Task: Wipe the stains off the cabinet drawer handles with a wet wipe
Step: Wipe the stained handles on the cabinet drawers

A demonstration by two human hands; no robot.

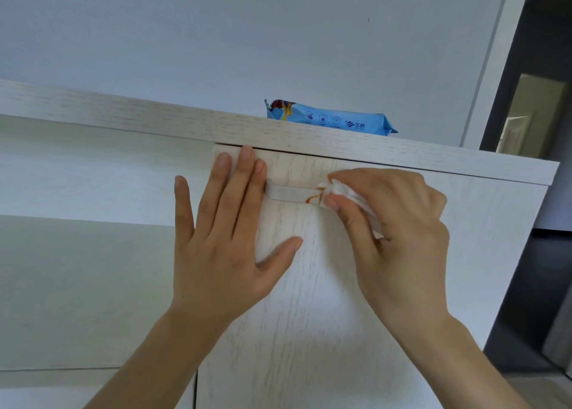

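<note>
A pale wood drawer front carries a white bar handle. An orange-red stain marks the handle's right end. My right hand is shut on a crumpled white wet wipe, and the wipe presses against the handle's right end beside the stain. My left hand lies flat on the drawer front with fingers spread, its fingertips covering the handle's left end.
A blue pack of wet wipes lies on the cabinet top, above the drawer. Open shelf recesses sit to the left. A dark doorway stands at the right, past the cabinet's edge.
</note>
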